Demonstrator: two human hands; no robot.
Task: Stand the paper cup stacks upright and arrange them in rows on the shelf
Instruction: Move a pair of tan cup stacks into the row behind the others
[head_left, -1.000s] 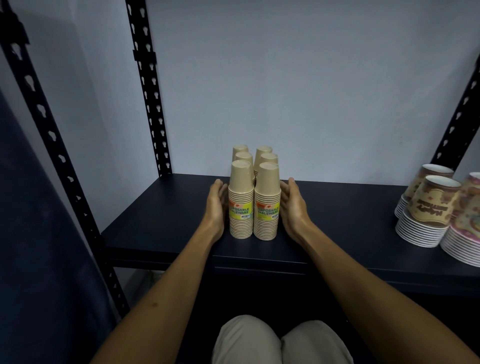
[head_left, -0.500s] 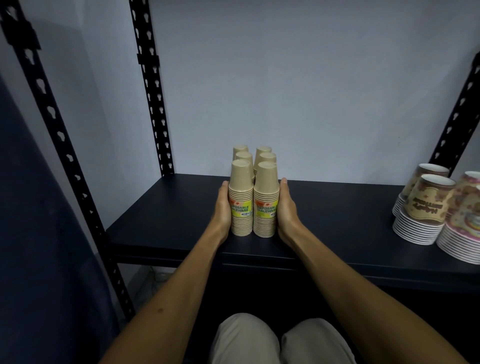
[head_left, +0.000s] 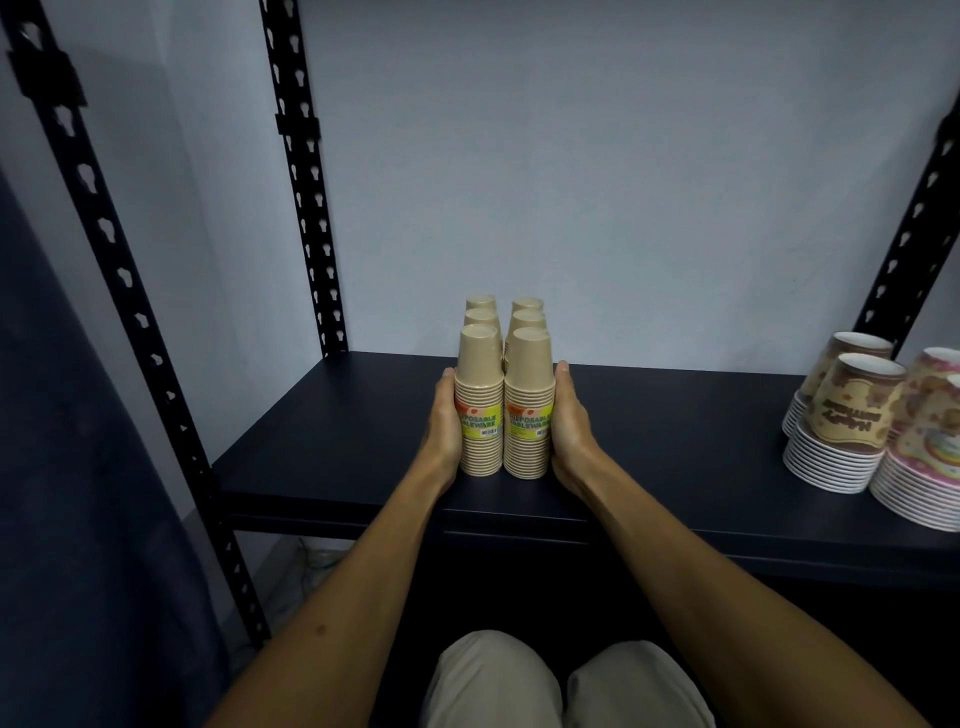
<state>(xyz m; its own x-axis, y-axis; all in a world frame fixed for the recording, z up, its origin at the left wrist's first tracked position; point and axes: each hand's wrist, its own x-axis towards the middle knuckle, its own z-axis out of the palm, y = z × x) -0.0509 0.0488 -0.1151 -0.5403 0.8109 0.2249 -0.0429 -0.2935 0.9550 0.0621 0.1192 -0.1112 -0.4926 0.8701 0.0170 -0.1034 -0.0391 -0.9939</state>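
Closest to the camera are two knees in light beige trousers (head_left: 566, 680), and two bare arms reach forward from there. The left hand (head_left: 445, 421) lies flat against the left side of the tan paper cup stacks (head_left: 504, 395). The right hand (head_left: 569, 421) lies flat against the right side. The fingers of both hands are straight and pressed to the cups, so the hands squeeze the group between them and do not curl round any cup.

There are six tan paper cup stacks. They stand upright, upside down, in two rows of three that run from front to back. The stacks touch each other. The two front stacks each have a yellow and green label with printed words. The four stacks behind show only their tops.

The stacks stand on the dark navy metal shelf board (head_left: 332, 447), near its front edge and about in the middle.

Off to the right, well apart, stand stacks of white-rimmed paper cups with brown and pink cartoon prints (head_left: 852, 415). At least four show, and some are cut off by the edge.

Three black slotted metal posts (head_left: 304, 182) hold the shelf, and a pale grey wall (head_left: 623, 156) is behind.
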